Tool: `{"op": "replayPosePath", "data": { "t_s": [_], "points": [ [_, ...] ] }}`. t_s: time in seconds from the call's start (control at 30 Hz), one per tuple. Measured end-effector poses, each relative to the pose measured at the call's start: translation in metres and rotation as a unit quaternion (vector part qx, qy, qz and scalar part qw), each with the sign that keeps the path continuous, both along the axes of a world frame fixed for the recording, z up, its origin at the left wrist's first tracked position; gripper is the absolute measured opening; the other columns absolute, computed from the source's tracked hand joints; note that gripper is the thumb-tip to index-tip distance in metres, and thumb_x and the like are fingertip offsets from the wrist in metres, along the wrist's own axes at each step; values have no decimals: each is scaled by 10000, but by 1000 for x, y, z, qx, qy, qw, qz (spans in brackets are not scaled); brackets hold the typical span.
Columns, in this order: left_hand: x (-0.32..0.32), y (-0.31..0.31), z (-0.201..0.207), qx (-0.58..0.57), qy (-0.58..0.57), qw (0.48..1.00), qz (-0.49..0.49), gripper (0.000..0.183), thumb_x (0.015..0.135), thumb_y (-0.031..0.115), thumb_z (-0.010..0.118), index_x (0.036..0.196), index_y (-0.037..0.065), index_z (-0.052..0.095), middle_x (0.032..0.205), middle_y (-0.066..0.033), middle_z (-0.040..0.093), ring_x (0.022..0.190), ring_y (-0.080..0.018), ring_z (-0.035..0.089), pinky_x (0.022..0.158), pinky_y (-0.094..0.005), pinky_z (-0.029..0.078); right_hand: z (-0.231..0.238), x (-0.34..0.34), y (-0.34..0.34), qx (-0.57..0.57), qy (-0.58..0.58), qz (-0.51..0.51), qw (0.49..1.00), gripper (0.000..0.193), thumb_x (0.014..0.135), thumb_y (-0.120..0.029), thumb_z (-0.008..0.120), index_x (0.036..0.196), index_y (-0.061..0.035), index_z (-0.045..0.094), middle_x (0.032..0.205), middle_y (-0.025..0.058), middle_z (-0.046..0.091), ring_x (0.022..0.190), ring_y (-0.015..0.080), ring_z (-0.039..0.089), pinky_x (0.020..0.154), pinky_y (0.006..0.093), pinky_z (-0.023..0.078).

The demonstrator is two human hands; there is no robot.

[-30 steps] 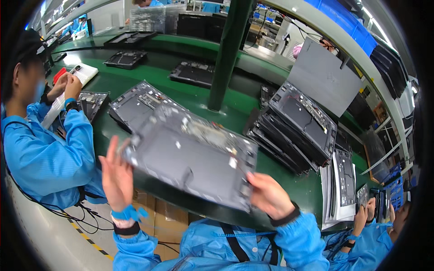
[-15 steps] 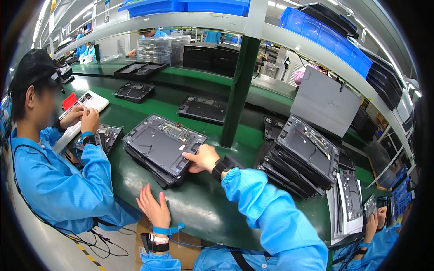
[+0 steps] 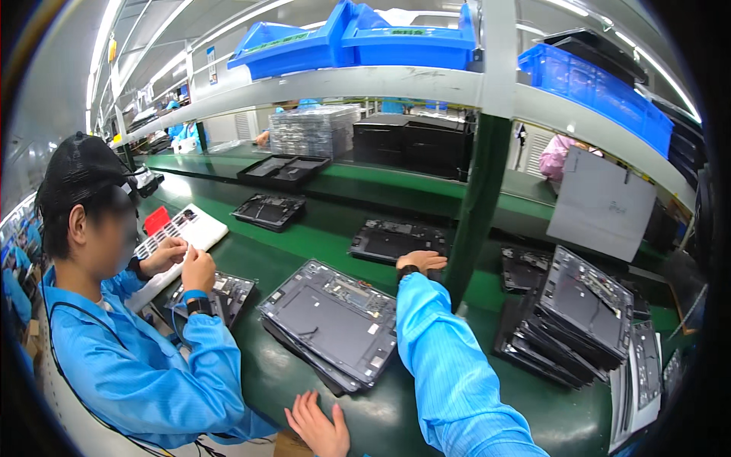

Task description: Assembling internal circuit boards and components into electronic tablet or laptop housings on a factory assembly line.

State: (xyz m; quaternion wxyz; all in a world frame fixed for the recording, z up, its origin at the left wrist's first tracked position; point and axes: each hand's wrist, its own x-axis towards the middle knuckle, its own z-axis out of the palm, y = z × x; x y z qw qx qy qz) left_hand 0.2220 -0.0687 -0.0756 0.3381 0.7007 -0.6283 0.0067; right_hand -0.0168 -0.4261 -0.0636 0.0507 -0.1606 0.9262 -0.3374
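My right hand (image 3: 423, 260) is stretched to the near right corner of a dark laptop base (image 3: 379, 239) with exposed circuitry, on the far part of the bench. Its fingers look extended over that corner; the thumb is hidden. Nearer to me lies a stack of grey laptop bases (image 3: 331, 316), the top one showing a circuit board along its far edge and a short black cable. Below this stack, at the bench's front edge, my left hand (image 3: 320, 428) has its fingers spread and holds nothing.
A co-worker (image 3: 137, 327) in blue sits at the left, hands together above another opened base (image 3: 225, 293). On the right stands a tilted pile of bases (image 3: 582, 305) before a grey panel (image 3: 601, 202). A green post (image 3: 481, 206) rises beside my right hand; blue bins (image 3: 411, 46) sit on the shelf overhead.
My right hand has left the near stack's right edge and moved farther away to the dark base behind it. My left hand stays spread by the front edge. The whole view has shifted.
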Motion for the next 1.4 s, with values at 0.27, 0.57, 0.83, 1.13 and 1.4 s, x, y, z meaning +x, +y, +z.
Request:
{"op": "replayPosePath", "data": {
  "t_s": [0.27, 0.57, 0.83, 1.13, 1.4],
  "points": [
    [0, -3, -8, 20, 17, 1000, -15, 442, 870, 316, 522, 1197, 23, 472, 1226, -141, 491, 1214, -304, 396, 1063, -488, 197, 22, -28, 13, 70, -89, -21, 993, 441, 786, -190, 609, 1162, 30, 545, 1318, 270, 350, 1241, 422, 327, 1000, 490, 324],
    [-1, -4, -1, 14, -24, 1000, -15, 436, 867, 260, 534, 1207, -7, 475, 1199, -145, 511, 1181, -294, 437, 1034, -455, 275, 8, -55, -6, -10, -113, 321, 940, 292, 749, -222, 639, 977, -42, 668, 1064, 129, 640, 1011, 251, 585, 912, 369, 429],
    [-5, -5, -3, 10, 62, 998, -26, 417, 804, 227, 564, 1132, -12, 470, 1191, -156, 475, 1186, -322, 393, 1069, -500, 167, 63, -25, 22, -478, -598, 114, 633, 433, 738, 35, 575, 1157, 47, 468, 1249, 235, 427, 1173, 390, 411, 873, 616, 446],
    [6, -11, -16, -34, 44, 998, -5, 379, 840, 237, 555, 1136, 16, 473, 1151, -139, 502, 1135, -312, 435, 1052, -477, 219, 149, 43, 150, -418, -718, 215, 514, 223, 820, -10, 557, 1035, 31, 514, 1085, 187, 511, 1064, 330, 506, 870, 545, 485],
    [37, 8, -5, -33, 616, 778, -120, 508, 949, 358, 426, 1262, -42, 430, 1265, -190, 456, 1213, -284, 414, 1031, -400, 301, 171, 39, 330, -318, -692, 406, 504, 329, 885, -55, 532, 1174, 81, 454, 1162, 178, 515, 1073, 289, 530, 967, 470, 445]
  ]
}}
